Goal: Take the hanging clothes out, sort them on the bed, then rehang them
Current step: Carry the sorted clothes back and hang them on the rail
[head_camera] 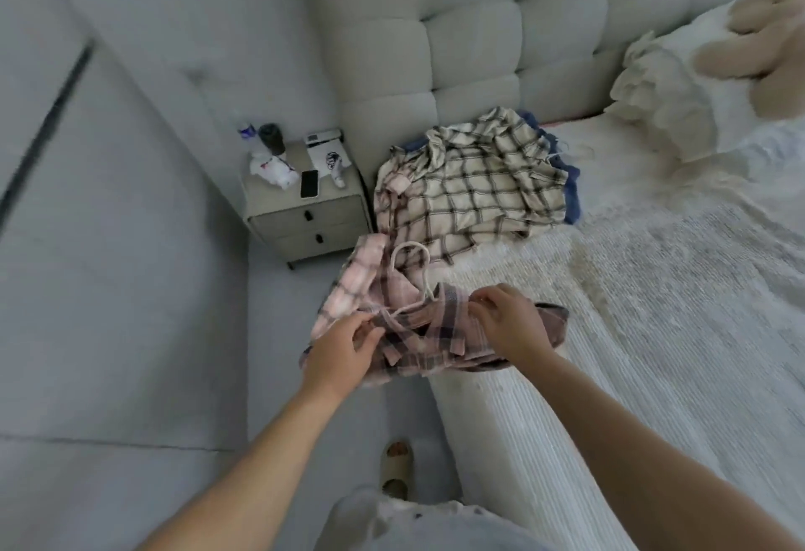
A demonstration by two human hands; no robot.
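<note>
Both hands grip the pink plaid shirt (418, 328) at frame centre — left hand (344, 350), right hand (509, 324), fingers curled into cloth. Its white hanger (414, 271) sticks up; a cream plaid shirt (470, 189) lies above on the bed (653, 289).

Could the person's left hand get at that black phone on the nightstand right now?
Probably not at once: the left hand grips the pink plaid shirt and its hanger. The phone lies uncovered, farther off.

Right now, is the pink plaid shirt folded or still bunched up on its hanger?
Bunched up. The pink plaid shirt is crumpled at the bed's edge, its white hanger sticking out, gripped by the left hand and right hand.
</note>
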